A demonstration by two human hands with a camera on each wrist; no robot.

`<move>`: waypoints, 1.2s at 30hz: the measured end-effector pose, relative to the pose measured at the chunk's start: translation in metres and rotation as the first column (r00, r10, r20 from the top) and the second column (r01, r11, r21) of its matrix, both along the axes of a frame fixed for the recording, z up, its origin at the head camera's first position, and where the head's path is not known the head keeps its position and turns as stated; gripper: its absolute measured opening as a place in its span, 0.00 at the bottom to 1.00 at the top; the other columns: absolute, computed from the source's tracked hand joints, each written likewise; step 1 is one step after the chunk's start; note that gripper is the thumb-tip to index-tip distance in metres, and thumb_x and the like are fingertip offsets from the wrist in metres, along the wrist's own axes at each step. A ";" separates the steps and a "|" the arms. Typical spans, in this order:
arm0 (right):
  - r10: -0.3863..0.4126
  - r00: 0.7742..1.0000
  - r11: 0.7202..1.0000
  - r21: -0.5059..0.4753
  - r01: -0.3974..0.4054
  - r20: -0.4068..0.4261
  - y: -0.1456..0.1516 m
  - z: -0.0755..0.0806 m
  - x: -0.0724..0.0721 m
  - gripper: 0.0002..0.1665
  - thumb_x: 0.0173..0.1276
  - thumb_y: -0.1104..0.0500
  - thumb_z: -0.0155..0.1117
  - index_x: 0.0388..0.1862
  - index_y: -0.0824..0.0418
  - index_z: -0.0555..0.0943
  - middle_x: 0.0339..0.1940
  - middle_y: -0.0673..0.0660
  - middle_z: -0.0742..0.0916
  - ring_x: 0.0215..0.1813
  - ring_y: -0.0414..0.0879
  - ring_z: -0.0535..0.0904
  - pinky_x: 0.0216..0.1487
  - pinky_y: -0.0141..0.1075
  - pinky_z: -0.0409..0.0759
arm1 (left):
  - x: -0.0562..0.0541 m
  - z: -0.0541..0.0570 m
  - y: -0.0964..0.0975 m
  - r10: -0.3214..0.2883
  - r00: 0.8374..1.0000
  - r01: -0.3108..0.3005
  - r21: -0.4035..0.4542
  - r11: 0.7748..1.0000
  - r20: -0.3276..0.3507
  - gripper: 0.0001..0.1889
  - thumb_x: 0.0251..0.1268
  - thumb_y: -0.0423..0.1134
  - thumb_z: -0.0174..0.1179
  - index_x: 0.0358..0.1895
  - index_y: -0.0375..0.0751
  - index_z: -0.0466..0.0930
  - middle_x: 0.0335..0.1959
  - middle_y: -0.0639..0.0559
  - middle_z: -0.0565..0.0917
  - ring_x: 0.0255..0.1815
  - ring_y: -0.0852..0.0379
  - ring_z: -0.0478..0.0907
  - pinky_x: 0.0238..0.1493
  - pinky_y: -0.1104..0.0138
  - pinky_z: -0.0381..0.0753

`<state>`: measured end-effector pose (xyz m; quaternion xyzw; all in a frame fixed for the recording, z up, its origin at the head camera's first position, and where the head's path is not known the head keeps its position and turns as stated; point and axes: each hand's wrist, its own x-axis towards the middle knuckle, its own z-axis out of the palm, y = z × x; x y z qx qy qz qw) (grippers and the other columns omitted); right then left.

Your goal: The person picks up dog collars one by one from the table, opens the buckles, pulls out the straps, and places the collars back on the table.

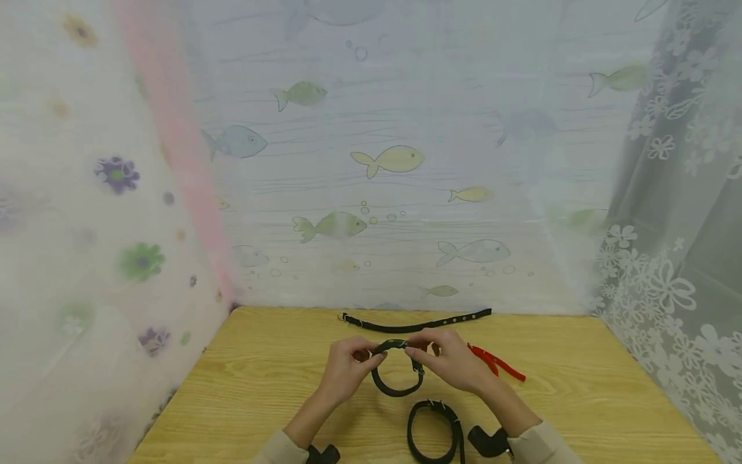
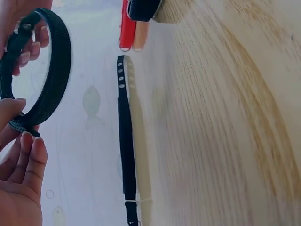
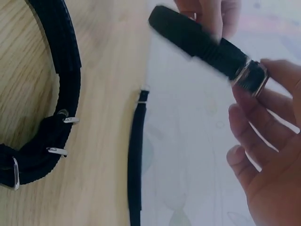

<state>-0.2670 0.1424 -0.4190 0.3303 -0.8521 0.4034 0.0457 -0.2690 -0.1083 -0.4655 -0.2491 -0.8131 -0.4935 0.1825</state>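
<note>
A black buckled collar [image 1: 400, 394] is held above the tabletop [image 1: 278, 374], pinched by the left hand [image 1: 346, 367] at ten o'clock and the right hand [image 1: 449, 357] at one, likely so it stays steady. A straight collar [image 1: 400, 328] is seen at twelve, a red strap [image 1: 510, 370], seemingly part-hidden, at three, a looped collar [image 1: 410, 432] at five.

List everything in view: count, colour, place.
Table: one, yellowish, below
Held collar: one, black, above table
Looped collar: one, black, table's front
Straight strap: one, black, table's back
Red strap: one, red, right of held collar
Fish backdrop: one, pale, behind table
Flowered sheet: one, white, left
Lacy sheet: one, grey, right
Wrist devices: two, black, head view's bottom
Sleeves: two, beige, forearms
Left hand: one, bare, pinching held collar
Right hand: one, bare, pinching held collar
</note>
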 end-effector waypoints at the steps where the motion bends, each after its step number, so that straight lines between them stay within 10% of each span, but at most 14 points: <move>1: -0.002 1.000 1.000 0.002 0.002 -0.002 0.000 0.000 0.000 0.12 0.79 0.47 0.61 0.51 0.49 0.87 0.38 0.42 0.86 0.38 0.39 0.78 0.36 0.35 0.76 | 0.000 0.000 0.000 -0.007 1.000 0.007 0.001 1.000 -0.004 0.04 0.62 0.36 0.74 0.39 0.45 0.91 0.26 0.56 0.85 0.23 0.64 0.77 0.27 0.70 0.79; 12: 0.028 0.999 0.998 -0.064 -0.026 0.022 0.006 0.000 -0.001 0.12 0.77 0.49 0.64 0.52 0.49 0.87 0.40 0.45 0.87 0.40 0.43 0.79 0.40 0.37 0.77 | 0.002 0.008 -0.005 -0.120 0.985 0.122 -0.004 0.993 0.126 0.08 0.64 0.47 0.73 0.44 0.55 0.89 0.40 0.60 0.85 0.36 0.60 0.77 0.40 0.64 0.78; 20: 0.075 0.997 0.990 -0.117 -0.072 0.020 0.006 0.000 0.000 0.11 0.77 0.53 0.64 0.52 0.52 0.88 0.38 0.49 0.87 0.38 0.45 0.78 0.39 0.36 0.76 | 0.002 0.015 -0.003 -0.346 0.898 0.299 0.200 0.933 0.271 0.11 0.70 0.38 0.68 0.51 0.41 0.87 0.44 0.45 0.86 0.38 0.57 0.84 0.41 0.65 0.83; 31: 0.076 0.997 0.984 -0.157 -0.080 -0.031 0.002 0.001 0.002 0.08 0.74 0.55 0.67 0.50 0.49 0.88 0.41 0.47 0.83 0.38 0.43 0.73 0.38 0.36 0.72 | 0.004 0.013 0.006 -0.486 0.809 0.273 0.523 0.807 0.329 0.16 0.72 0.33 0.64 0.57 0.25 0.81 0.31 0.54 0.80 0.26 0.59 0.70 0.32 0.67 0.73; 36: 0.092 0.994 0.983 -0.153 -0.100 -0.059 0.000 0.001 0.003 0.06 0.74 0.54 0.67 0.47 0.46 0.88 0.30 0.45 0.80 0.32 0.41 0.70 0.34 0.37 0.71 | 0.006 0.013 0.009 -0.509 0.781 0.278 0.527 0.803 0.363 0.15 0.71 0.36 0.66 0.56 0.32 0.85 0.27 0.56 0.77 0.22 0.60 0.65 0.29 0.68 0.69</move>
